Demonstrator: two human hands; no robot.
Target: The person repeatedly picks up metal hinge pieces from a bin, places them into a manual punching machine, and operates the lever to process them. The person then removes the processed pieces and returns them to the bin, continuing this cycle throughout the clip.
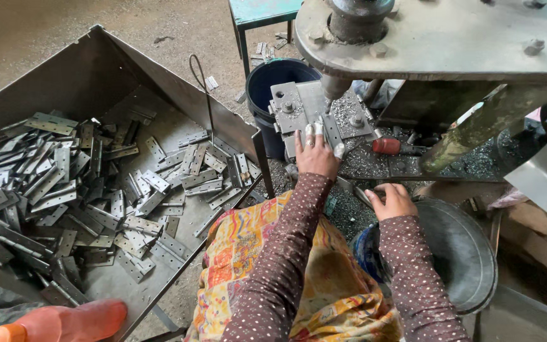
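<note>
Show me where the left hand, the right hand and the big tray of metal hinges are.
left hand [315, 155], head view, on the back of the hand.
right hand [392, 201], head view, on the knuckles.
tray of metal hinges [106, 69], head view, on its bare far wall.

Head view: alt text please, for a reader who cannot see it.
A person's left hand presses a metal hinge plate onto a drill press jig, while the right hand holds another metal piece lower down. A large metal tray of hinge plates sits to the left.
</note>
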